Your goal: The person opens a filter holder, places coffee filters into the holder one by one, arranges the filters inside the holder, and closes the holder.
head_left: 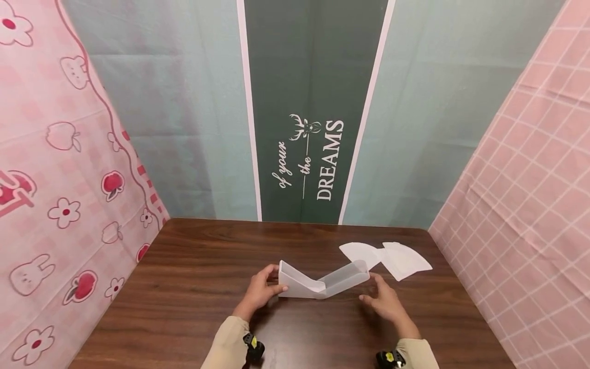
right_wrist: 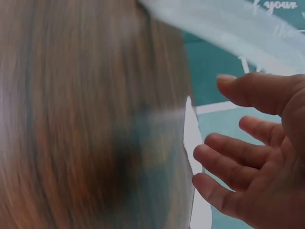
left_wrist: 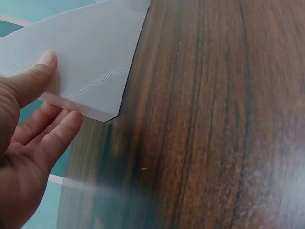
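Head view: the white case (head_left: 300,289), bent in a shallow V, sits at the near middle of the brown table (head_left: 193,307), its long axis running 9 to 3 o'clock, the bend pointing to 6, its halves reaching toward 10 and 2. The left hand (head_left: 260,293) pinches the 9 o'clock end between thumb and fingers. The right hand (head_left: 384,301), fingers loosely spread, is at the 3 o'clock end, contact unclear. White fan-shaped sheets (head_left: 406,260) lie toward 2.
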The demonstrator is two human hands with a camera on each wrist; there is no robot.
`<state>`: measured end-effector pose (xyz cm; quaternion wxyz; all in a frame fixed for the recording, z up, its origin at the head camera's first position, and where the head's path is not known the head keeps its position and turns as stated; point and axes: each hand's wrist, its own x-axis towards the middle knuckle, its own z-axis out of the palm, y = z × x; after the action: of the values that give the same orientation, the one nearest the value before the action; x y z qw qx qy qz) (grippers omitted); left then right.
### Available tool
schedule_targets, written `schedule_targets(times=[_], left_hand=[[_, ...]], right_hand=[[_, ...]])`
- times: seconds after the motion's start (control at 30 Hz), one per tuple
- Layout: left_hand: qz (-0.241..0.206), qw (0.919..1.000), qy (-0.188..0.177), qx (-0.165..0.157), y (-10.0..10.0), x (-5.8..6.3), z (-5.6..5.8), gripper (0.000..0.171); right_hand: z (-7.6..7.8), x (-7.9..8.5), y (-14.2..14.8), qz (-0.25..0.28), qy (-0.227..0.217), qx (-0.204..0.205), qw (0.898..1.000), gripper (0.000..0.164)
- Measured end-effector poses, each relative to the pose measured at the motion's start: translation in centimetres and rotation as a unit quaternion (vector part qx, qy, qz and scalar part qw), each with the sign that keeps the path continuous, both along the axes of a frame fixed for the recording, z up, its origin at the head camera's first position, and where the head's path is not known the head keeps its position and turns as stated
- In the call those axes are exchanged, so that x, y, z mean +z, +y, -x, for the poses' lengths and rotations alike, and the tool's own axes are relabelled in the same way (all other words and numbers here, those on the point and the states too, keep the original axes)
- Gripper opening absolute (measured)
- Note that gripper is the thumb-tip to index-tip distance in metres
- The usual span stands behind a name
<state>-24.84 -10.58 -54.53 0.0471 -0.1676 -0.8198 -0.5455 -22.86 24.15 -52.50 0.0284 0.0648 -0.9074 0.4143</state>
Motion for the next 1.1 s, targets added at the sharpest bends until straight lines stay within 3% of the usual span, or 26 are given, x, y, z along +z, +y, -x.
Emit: schedule_targets(times=[0.1,0.37,0.57,0.8,0.93,1.1], left_hand=[[-0.001,1.0000,-0.001,0.001,0.3,0.0,0.0,0.040],[0.009,0.9999,-0.010,0.005,0.2,1.1,-0.1,0.043],[-0.028,0.9995,-0.002,0.013,0.6,2.1,-0.6,0.046],[-0.055,0.9981,0.018,0.021,0.9,2.8,-1.1,0.045],[-0.080,0.9959,0.041,0.007,1.0,4.1,-1.5,0.041],[-0.093,0.9949,0.039,-0.002,1.1,5.3,-2.1,0.037]], right_hand=[[0.3,0.0,1.1,-0.043,0.013,-0.008,0.999,0.055],[2.7,0.0,2.7,-0.087,0.021,0.005,0.996,0.047],[4.1,0.2,3.0,-0.130,0.031,0.018,0.991,0.046],[5.8,0.0,3.4,-0.114,-0.025,0.024,0.993,0.049],[6.8,0.1,3.6,-0.117,-0.042,0.025,0.992,0.049],[7.8,-0.1,3.7,-0.138,-0.050,0.028,0.989,0.049]])
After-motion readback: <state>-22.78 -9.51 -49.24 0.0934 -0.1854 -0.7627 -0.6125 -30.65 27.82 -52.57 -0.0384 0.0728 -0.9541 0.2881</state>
